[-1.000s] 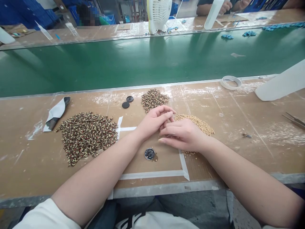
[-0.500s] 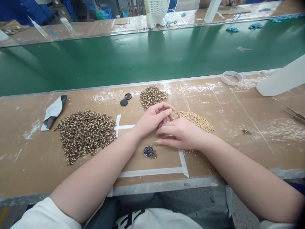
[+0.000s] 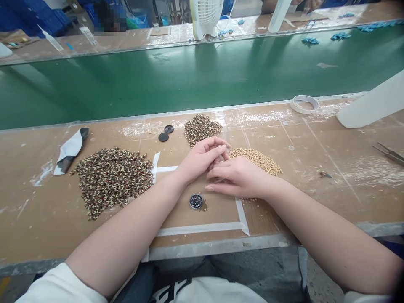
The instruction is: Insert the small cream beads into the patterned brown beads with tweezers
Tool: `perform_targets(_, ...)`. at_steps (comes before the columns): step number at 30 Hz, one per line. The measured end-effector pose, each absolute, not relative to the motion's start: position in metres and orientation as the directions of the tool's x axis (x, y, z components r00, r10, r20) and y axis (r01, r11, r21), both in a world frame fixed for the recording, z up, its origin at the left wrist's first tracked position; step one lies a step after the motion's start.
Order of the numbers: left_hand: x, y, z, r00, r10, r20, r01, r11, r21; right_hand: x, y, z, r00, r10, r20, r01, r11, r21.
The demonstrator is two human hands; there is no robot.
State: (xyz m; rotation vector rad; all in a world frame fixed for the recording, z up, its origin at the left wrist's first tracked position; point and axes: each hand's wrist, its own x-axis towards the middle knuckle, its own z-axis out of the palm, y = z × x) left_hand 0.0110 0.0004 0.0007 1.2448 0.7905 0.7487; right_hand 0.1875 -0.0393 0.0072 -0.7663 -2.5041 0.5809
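Note:
My left hand (image 3: 202,158) and my right hand (image 3: 238,176) meet fingertip to fingertip over the brown bench, inside a white tape outline (image 3: 202,229). Both have their fingers curled and pinched together; whatever they hold is too small to make out. Just behind my right hand lies a heap of small tan beads (image 3: 259,159). A small round dark part (image 3: 196,201) lies on the bench just below my hands. A small pile of mottled brown pieces (image 3: 201,128) sits behind my left hand. A large pile of the same pieces (image 3: 113,176) spreads out to the left.
Two black discs (image 3: 166,133) lie near the small pile. A folded black-and-white bag (image 3: 71,150) is at the left, a tape roll (image 3: 304,104) at the back right, tweezers (image 3: 388,152) at the right edge. A green conveyor belt (image 3: 189,80) runs behind the bench; a white fan (image 3: 205,17) stands beyond it.
My hands stay together at the same spot, with only slight finger movement. The view has shifted a little.

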Motion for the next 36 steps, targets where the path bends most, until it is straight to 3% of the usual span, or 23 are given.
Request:
perform_targets(6, 0.0111, -0.0001, 0.001, 0.526, 0.842, -0.12, -0.047, 0.17, 0.984, 0.1883, -0.0381, 0.0079, -0.728, 0.609, 0.316, 0.377, 0.74, -0.558)
perform_targets(13, 0.0113, -0.0001, 0.0009, 0.521, 0.845, -0.119, -0.054, 0.172, 0.984, 0.1879, -0.0381, 0.0095, -0.714, 0.596, 0.366, 0.364, 0.763, -0.534)
perform_targets(36, 0.0117, -0.0015, 0.0024, 0.527, 0.841, -0.12, -0.052, 0.172, 0.984, 0.1874, -0.0388, 0.0093, -0.738, 0.59, 0.328, 0.403, 0.774, -0.488)
